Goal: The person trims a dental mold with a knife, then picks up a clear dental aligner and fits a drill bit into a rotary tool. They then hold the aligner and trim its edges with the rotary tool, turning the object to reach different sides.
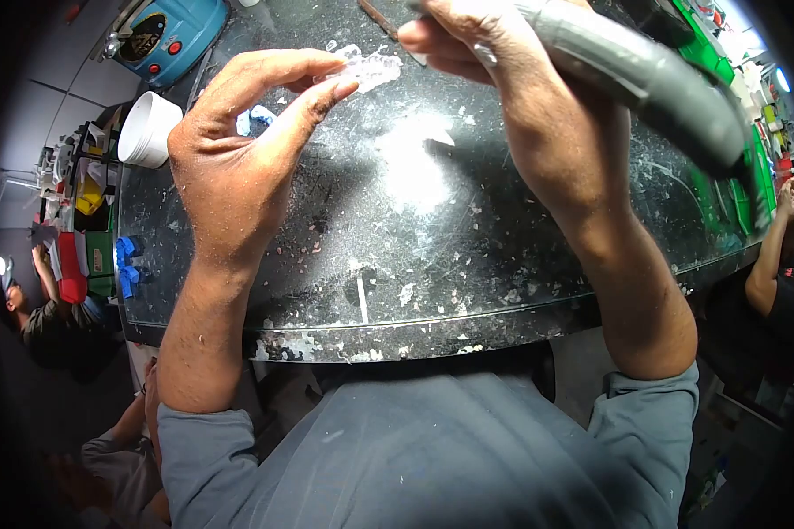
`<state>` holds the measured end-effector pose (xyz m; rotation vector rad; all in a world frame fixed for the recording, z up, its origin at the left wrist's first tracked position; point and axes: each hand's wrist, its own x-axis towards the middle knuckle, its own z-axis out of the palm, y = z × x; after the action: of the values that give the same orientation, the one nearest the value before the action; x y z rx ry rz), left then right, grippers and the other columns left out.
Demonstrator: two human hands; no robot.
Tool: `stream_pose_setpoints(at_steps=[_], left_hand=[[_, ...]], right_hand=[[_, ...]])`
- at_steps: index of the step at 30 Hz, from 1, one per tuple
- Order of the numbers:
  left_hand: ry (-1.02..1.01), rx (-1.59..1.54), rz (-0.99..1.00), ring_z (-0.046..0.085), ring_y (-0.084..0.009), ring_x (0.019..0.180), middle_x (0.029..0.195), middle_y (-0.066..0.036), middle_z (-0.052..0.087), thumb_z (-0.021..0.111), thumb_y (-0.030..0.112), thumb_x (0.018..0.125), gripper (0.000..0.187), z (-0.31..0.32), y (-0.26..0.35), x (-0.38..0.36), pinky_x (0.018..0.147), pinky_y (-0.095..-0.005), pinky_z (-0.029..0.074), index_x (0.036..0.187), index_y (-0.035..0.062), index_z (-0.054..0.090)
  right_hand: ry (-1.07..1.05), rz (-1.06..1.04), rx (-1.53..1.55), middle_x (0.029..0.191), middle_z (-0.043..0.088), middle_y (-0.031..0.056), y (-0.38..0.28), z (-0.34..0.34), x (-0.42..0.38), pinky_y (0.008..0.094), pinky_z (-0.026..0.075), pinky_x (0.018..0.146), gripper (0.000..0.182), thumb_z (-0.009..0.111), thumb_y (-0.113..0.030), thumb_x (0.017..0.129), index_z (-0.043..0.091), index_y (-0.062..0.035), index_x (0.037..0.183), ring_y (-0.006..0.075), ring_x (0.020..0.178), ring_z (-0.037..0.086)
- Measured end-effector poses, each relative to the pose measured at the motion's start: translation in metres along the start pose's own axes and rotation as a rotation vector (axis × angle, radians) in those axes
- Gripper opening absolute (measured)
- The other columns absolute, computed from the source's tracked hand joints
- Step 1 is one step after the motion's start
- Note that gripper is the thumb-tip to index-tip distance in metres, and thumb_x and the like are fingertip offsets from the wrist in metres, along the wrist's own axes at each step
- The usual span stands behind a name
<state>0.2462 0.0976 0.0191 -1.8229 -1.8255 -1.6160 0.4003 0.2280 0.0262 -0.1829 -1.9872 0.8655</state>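
Between thumb and fingers, my left hand (238, 150) pinches a clear, bumpy plastic piece (375, 70) above the dark, speckled tabletop (326, 256). My right hand (538, 97), up and to the right of it, is wrapped round a thick grey handheld tool (640, 75). The tool slants from the top middle down to the right, and its front end is cut off by the top edge of the view. A gap separates the two hands.
A blue machine (168, 40) with red buttons stands at the top left, a white tub (150, 130) just below it. Blue pieces (127, 266) lie at the left edge. Green trays (710, 40) line the right. Other people (772, 256) are at both sides.
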Motion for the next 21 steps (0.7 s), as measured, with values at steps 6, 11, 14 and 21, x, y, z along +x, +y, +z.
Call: stream_pose_setpoints(at_steps=[6, 11, 14, 21], left_hand=[[-0.037, -0.038, 0.007, 0.067, -0.0128, 0.088, 0.094, -0.007, 0.074, 0.079, 0.002, 0.080, 0.017, 0.001, -0.001, -0.001, 0.082, -0.0262, 0.053, 0.097, 0.0027, 0.076], [0.011, -0.280, -0.161, 0.067, -0.0138, 0.092, 0.097, -0.007, 0.073, 0.079, 0.003, 0.081, 0.019, -0.001, -0.002, -0.002, 0.084, -0.0267, 0.053, 0.099, 0.0025, 0.075], [0.010, -0.267, -0.114, 0.067, -0.0140, 0.092, 0.097, -0.007, 0.072, 0.079, 0.001, 0.081, 0.016, -0.001, -0.005, -0.003, 0.085, -0.0269, 0.054, 0.097, 0.0023, 0.074], [0.017, -0.101, 0.068, 0.068, -0.0137, 0.092, 0.096, -0.007, 0.072, 0.076, -0.001, 0.083, 0.014, -0.003, -0.004, 0.001, 0.084, -0.0259, 0.054, 0.097, 0.0012, 0.074]], right_hand=[[-0.097, 0.376, 0.417, 0.103, 0.064, 0.0073, -0.023, -0.007, 0.006, 0.0220, 0.051, 0.076, 0.023, 0.066, -0.002, 0.093, 0.063, 0.0010, 0.116, 0.0104, 0.085, 0.062], [-0.198, 0.474, 0.890, 0.092, 0.064, 0.0055, 0.005, -0.013, 0.005, 0.0185, 0.049, 0.063, 0.027, 0.067, -0.001, 0.092, 0.060, -0.0033, 0.118, 0.0072, 0.077, 0.061], [-0.372, 0.451, 1.362, 0.095, 0.065, 0.0072, 0.014, -0.020, 0.002, 0.0223, 0.053, 0.064, 0.029, 0.067, -0.002, 0.093, 0.057, -0.0041, 0.120, 0.0124, 0.081, 0.066], [0.117, 0.370, 0.810, 0.110, 0.066, 0.0080, 0.018, -0.006, 0.008, 0.0289, 0.055, 0.090, 0.029, 0.064, -0.008, 0.096, 0.058, -0.0011, 0.124, 0.0150, 0.098, 0.067]])
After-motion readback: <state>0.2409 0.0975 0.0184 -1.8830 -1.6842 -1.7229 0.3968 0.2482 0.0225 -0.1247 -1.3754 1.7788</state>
